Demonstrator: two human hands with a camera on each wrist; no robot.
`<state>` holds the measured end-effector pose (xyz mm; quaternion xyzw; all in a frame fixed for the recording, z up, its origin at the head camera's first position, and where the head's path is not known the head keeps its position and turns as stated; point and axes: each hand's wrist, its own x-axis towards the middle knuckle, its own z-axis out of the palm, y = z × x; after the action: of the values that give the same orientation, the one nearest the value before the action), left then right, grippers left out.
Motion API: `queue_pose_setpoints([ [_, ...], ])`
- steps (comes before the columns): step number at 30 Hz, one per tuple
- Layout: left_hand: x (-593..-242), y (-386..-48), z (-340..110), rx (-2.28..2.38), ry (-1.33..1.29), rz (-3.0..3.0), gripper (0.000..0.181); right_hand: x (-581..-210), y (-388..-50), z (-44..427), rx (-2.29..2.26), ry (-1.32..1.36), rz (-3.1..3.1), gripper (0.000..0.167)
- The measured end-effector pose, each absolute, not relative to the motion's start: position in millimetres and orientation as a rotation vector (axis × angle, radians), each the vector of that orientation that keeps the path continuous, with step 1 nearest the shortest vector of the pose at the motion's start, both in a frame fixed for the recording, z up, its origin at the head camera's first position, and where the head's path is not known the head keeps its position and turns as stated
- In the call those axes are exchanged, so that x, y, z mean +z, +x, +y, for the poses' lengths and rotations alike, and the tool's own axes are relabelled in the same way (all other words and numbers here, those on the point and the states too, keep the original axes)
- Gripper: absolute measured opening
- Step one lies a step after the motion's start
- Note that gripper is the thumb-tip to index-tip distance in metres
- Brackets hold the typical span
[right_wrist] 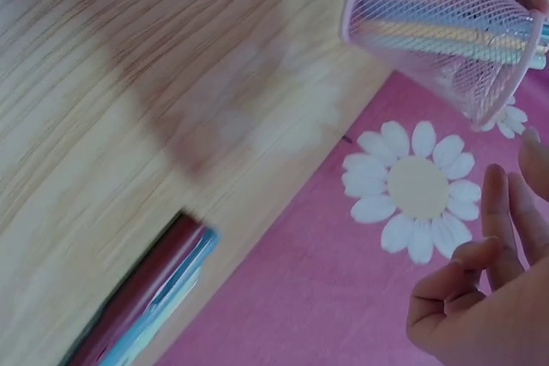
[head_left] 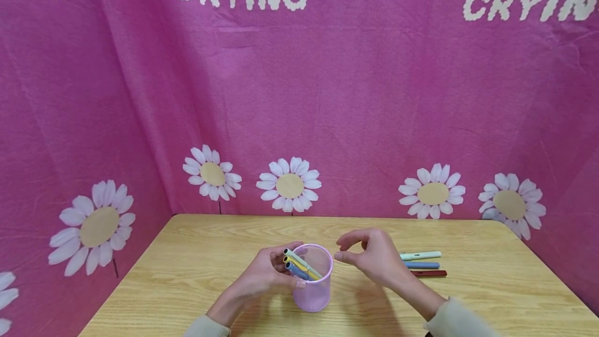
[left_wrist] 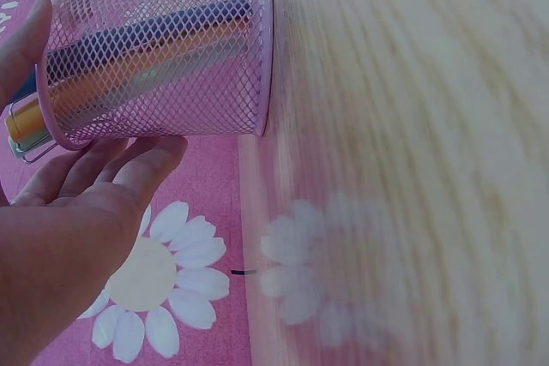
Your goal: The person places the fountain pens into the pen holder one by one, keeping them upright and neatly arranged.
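Observation:
A pink mesh pen cup point(head_left: 312, 296) stands upright on the table, holding a mint pen point(head_left: 299, 260), a yellow pen point(head_left: 298, 267) and a blue pen point(head_left: 296, 270) that lean to its left side. My left hand point(head_left: 262, 274) holds the cup near its rim, thumb in front and fingers behind; the left wrist view shows the fingers point(left_wrist: 150, 165) against the mesh. Just right of the cup, my right hand point(head_left: 374, 256) hovers with loosely bent fingers and nothing between them. The right wrist view also shows this hand point(right_wrist: 489, 297) apart from the cup.
On the wooden table point(head_left: 224, 233), right of my right hand, lie a mint pen point(head_left: 423, 255), a blue pen point(head_left: 423, 264) and a dark red pen point(head_left: 432, 274), side by side. A pink cloth point(head_left: 355, 118) with printed daisies hangs behind the table and at its sides.

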<state>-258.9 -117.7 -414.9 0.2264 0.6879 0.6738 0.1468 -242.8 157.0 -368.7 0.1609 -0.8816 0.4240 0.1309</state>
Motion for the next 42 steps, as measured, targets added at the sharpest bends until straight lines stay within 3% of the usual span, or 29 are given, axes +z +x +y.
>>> queue_pose_setpoints([
  [19,-413.7,-258.0,-117.5,1.929,0.645,2.002,0.082,-380.8,-231.6,231.1,1.024,0.482,-2.713,0.018],
  [42,-412.4,-256.8,-117.4,1.939,0.678,1.996,0.08,-397.7,-236.7,286.5,0.762,0.512,-2.849,0.024],
])
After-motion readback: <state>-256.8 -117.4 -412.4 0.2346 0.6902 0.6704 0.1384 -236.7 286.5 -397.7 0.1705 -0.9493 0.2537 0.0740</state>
